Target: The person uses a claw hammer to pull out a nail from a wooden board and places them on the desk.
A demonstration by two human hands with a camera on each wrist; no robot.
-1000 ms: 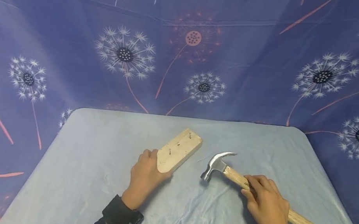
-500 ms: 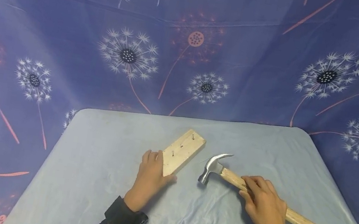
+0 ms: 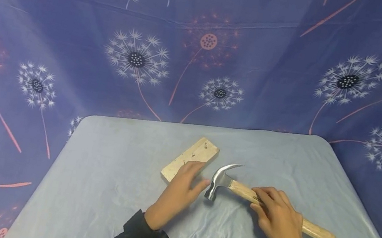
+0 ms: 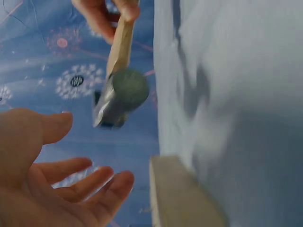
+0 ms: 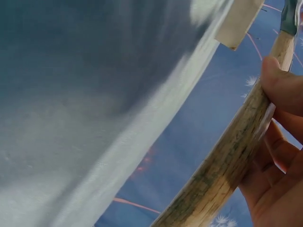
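Above the pale blue tablecloth (image 3: pixel 112 156), from the head view, grips a claw hammer (image 3: pixel 241 190) by its wooden handle (image 3: pixel 316 232) with the right hand (image 3: pixel 281 224). Holds the left hand (image 3: pixel 174 196) relaxed, with fingers extended and thumb spread toward the hammer head (image 3: pixel 219 179), just in front of a wooden block (image 3: pixel 186 156); hard to tell whether touching it. Shows that block slantwise on the cloth, left of the hammer, with nails (image 3: pixel 205 145) standing in its top. Shows behind all this a blue backdrop (image 3: pixel 265 85) printed with dandelions.

From the left wrist, shows the left hand with loosely bent, parted fingers, apart from the blurred hammer head, and the block near the bottom edge.

From the right wrist, shows the right thumb pressed along the handle and fingers curled round its far side; catches a corner of the block near the top, apart from the handle
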